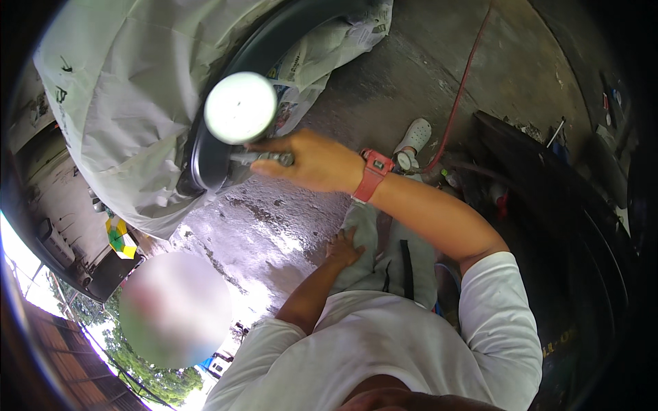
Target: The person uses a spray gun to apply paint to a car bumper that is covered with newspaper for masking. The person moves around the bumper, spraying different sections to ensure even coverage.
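My right hand [308, 162], with a red watch [375, 172] on its wrist, is closed round a spray gun [271, 158]. The gun's round white cup [241, 107] is on top. Behind the gun runs a smooth dark grey curved car body panel [209, 154], edged by pale masking sheet [147, 89]; I cannot tell whether the nozzle touches it, since the cup and hand cover that part. My left hand [345, 248] lies on my leg in light grey trousers [363, 229], fingers spread, holding nothing.
A red hose [460, 89] crosses the concrete floor [439, 41] and passes behind my right forearm. My foot wears a pale clog [415, 134]. Dark car body parts [548, 198] stand at right, beside assorted clutter. A yellow, green and white umbrella [121, 238] is at far left.
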`<state>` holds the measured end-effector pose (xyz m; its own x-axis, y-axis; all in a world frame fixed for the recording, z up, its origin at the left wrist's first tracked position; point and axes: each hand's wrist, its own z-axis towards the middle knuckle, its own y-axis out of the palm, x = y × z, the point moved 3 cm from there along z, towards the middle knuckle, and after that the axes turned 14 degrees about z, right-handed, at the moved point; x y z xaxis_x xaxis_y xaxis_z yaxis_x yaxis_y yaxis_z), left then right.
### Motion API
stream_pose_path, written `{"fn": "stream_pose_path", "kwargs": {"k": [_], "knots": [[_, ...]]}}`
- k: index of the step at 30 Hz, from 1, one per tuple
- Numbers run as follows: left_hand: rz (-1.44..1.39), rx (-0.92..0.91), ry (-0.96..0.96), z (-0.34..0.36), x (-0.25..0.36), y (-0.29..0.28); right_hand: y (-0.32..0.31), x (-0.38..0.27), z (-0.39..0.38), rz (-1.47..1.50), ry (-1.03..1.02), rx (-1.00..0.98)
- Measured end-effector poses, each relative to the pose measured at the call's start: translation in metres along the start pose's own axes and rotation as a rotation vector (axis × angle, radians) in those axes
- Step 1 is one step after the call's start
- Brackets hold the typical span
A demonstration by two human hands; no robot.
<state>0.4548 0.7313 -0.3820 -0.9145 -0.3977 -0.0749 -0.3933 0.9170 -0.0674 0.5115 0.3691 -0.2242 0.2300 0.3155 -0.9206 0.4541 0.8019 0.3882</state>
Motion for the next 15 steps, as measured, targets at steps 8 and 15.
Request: {"fn": "stream_pose_path", "kwargs": {"k": [8,15], "knots": [[-0.062,-0.019,0.034,0.004,0.002,-0.002,-0.139,0.094,-0.006,0.087,0.093,0.454],[-0.047,0.030,0.030,0.030,0.018,0.020,-0.269,0.200,0.001,0.182,0.086,0.869]]}}
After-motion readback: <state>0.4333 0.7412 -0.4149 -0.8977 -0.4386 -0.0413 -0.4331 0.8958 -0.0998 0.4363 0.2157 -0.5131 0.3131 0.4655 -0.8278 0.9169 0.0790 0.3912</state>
